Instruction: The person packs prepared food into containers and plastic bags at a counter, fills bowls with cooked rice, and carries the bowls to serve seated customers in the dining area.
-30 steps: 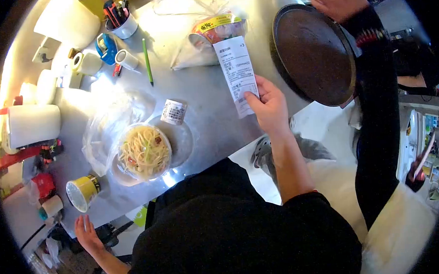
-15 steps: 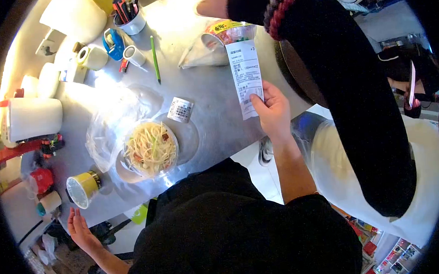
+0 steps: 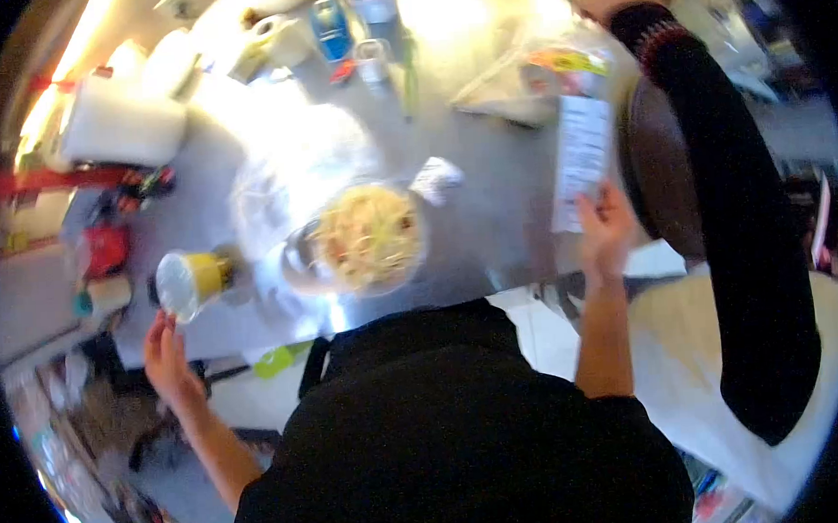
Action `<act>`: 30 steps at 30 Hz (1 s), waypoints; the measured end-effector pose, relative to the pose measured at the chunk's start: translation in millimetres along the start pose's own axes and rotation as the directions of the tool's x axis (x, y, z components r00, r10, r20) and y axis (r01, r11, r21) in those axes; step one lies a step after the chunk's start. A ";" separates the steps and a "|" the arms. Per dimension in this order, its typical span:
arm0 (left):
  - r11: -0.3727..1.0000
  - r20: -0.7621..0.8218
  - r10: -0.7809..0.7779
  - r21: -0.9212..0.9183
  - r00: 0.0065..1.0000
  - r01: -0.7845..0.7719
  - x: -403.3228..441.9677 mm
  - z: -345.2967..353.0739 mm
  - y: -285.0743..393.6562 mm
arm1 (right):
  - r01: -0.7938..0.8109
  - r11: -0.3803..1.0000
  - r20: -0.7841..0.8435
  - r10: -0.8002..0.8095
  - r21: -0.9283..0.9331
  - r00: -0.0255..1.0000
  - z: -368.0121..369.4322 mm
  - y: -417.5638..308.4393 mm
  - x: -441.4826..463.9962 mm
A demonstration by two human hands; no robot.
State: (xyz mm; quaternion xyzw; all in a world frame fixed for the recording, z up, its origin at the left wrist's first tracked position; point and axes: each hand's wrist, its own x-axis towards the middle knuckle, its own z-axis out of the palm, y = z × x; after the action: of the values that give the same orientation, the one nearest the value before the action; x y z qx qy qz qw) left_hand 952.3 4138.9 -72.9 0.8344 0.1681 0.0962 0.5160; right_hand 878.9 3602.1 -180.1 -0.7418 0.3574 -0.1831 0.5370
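Your right hand [image 3: 609, 233]: right of the middle; your thumb and fingers pinch the low end of the paper slip [image 3: 585, 147].
Paper slip: long way up and down, its words too blurry to read.
Your left hand [image 3: 173, 361]: lower left, fingers stretched out, a little apart, tips by the yellow cup [image 3: 212, 272]; I can't tell if they touch it.
Noodles [image 3: 367, 238]: near the middle, between your hands.
Other person's sleeve [image 3: 759, 237]: black, far right.
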 end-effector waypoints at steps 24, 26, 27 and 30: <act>0.599 0.270 0.587 0.489 0.763 -0.634 43.4 -9.9 -72.1 | 0.050 0.975 -0.122 -0.024 0.217 0.992 11.8 7.2 -10.2; 0.546 0.332 0.589 0.509 0.737 -0.665 40.1 -12.0 -57.1 | 0.056 0.949 -0.122 -0.019 0.309 0.992 14.4 8.9 -13.8; 0.541 0.359 0.585 0.495 0.727 -0.680 45.6 -14.4 -54.7 | 0.060 0.919 -0.107 -0.019 0.391 0.994 17.7 6.0 -15.9; 0.627 0.324 0.507 0.497 0.798 -0.600 62.2 -7.4 -46.2 | 0.032 0.914 -0.084 0.002 0.404 0.996 18.6 -6.8 -21.8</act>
State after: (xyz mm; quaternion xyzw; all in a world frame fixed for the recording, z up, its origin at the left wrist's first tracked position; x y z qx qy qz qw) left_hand 999.0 4187.7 -111.7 0.9653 -0.1163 0.1306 0.1941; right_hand 878.6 3631.5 -178.0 -0.6090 0.3278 -0.2879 0.6624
